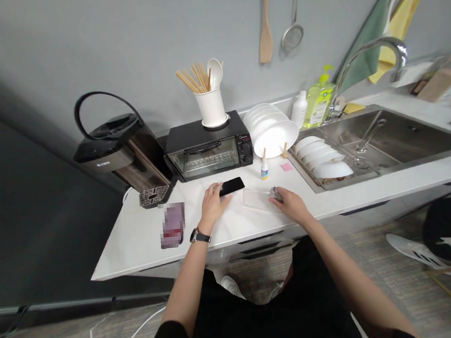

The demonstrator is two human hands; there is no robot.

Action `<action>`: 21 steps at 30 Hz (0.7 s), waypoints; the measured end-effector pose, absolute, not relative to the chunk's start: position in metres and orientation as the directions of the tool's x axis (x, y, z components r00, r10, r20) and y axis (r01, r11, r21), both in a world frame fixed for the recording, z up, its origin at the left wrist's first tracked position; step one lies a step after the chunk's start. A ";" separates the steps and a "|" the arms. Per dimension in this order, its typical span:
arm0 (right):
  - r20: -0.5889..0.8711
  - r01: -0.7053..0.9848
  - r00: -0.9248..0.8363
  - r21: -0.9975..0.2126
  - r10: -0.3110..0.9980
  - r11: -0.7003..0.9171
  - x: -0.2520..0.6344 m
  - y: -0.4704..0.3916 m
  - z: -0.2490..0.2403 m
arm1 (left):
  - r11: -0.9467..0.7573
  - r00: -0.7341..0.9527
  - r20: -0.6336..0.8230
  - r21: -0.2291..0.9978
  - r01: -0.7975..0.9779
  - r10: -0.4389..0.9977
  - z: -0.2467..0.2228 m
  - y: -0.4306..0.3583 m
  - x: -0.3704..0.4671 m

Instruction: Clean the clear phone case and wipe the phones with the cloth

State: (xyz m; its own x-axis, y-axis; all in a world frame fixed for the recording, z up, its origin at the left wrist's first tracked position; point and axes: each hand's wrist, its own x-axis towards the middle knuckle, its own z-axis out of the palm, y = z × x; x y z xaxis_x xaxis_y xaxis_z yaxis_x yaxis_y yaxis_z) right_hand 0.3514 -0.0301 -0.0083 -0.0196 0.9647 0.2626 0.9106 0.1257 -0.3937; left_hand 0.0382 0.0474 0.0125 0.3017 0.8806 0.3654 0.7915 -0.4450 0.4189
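Note:
My left hand (pixel 213 202) rests at the left end of a black phone (pixel 232 186) lying flat on the white counter (pixel 138 250), its fingers spread and touching the phone's edge. In my right hand (pixel 289 204) the fingers are closed on a small grey item (pixel 275 193), too small to name. Under and beside that hand lies a clear, flat, film-like piece (pixel 255 199). Behind it stand a small white bottle (pixel 264 170) with a blue and yellow label and a pink sticky pad (pixel 286 167).
A purple phone-like object (pixel 173 224) lies at the left, near a water dispenser (pixel 121 146). A toaster oven (pixel 208 149) stands behind my hands. White plates (pixel 276 137), bowls (pixel 330 170) and the sink (pixel 415 131) are at the right. A person's shoe (pixel 416 251) shows below.

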 end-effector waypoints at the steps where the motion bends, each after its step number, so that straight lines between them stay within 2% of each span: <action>1: 0.250 0.916 -0.010 -0.387 0.968 0.109 0.356 -0.028 -0.010 | -0.436 0.318 0.338 0.368 0.822 0.886 0.011 0.061 0.037; 3: 0.258 0.922 0.001 -0.374 0.966 0.099 0.360 -0.027 -0.014 | -0.461 0.387 0.274 0.299 0.836 0.880 0.006 0.081 0.034; 6: 0.337 0.928 0.012 -0.354 0.941 0.115 0.351 -0.028 -0.020 | -0.494 0.424 0.270 0.292 0.819 0.864 -0.002 0.091 0.032; 11: 0.448 0.925 -0.055 -0.313 0.892 0.214 0.332 -0.028 -0.023 | -0.469 0.382 0.298 0.319 0.824 0.875 0.002 0.082 0.029; 15: 0.446 0.905 -0.157 -0.292 0.881 0.310 0.331 -0.026 -0.023 | -0.381 0.273 0.301 0.403 0.832 0.914 0.018 0.080 0.022; 18: 0.431 0.831 -0.266 -0.351 0.862 0.432 0.331 -0.021 -0.024 | -0.335 0.203 0.299 0.503 0.797 0.932 0.027 0.079 0.023; 21: 0.428 0.752 -0.322 -0.426 0.844 0.503 0.328 -0.014 -0.024 | -0.323 0.208 0.254 0.605 0.728 0.945 0.024 0.070 0.033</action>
